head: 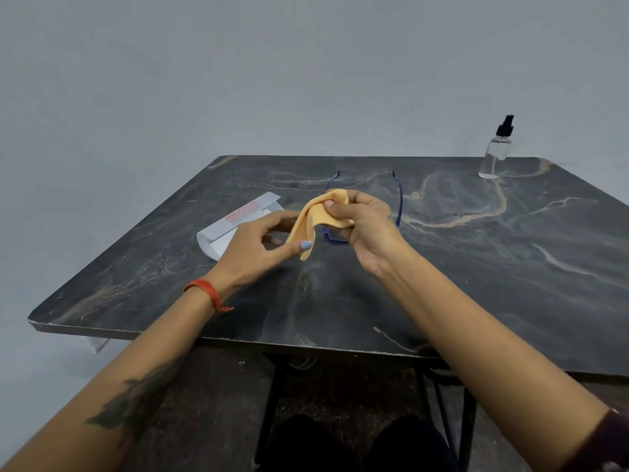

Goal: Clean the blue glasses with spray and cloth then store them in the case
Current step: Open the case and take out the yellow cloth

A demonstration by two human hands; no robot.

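Observation:
Both my hands hold an orange cloth (315, 216) above the middle of the dark marble table (476, 267). My left hand (262, 247) pinches its lower left edge between thumb and fingers. My right hand (364, 223) grips its upper right part. The blue glasses (399, 202) lie on the table right behind my hands, temples unfolded and pointing away from me; the lenses are mostly hidden by the cloth and my right hand. A white glasses case (238, 223) lies open to the left of my left hand. The clear spray bottle (495, 151) with a black pump stands upright at the far right corner.
A plain grey wall rises behind the table. The table's front edge runs under my forearms, with its black metal legs (272, 403) and a dark floor below. A red band circles my left wrist (206, 291).

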